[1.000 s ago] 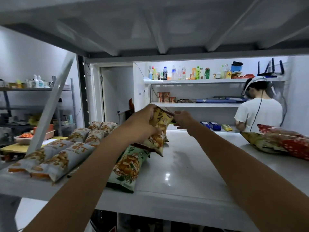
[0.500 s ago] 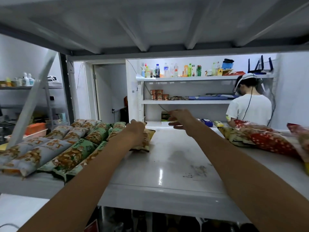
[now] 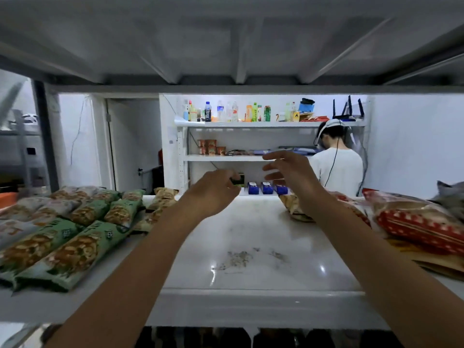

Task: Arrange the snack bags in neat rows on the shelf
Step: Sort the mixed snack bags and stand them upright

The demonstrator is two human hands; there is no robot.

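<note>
Now left hand point(image 3: 213, 193) hangs loosely curled, right hand point(image 3: 291, 172) spread; snack bags point(image 3: 75, 252) illegible.

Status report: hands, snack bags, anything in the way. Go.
Left hand, right hand: both empty, above the shelf. Green snack bags rowed at left; red bags piled loose at right. Nothing seen in the way.

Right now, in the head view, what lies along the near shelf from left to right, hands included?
pale snack bags → green snack bags → tan snack bags → left hand → right hand → red snack bag
</note>
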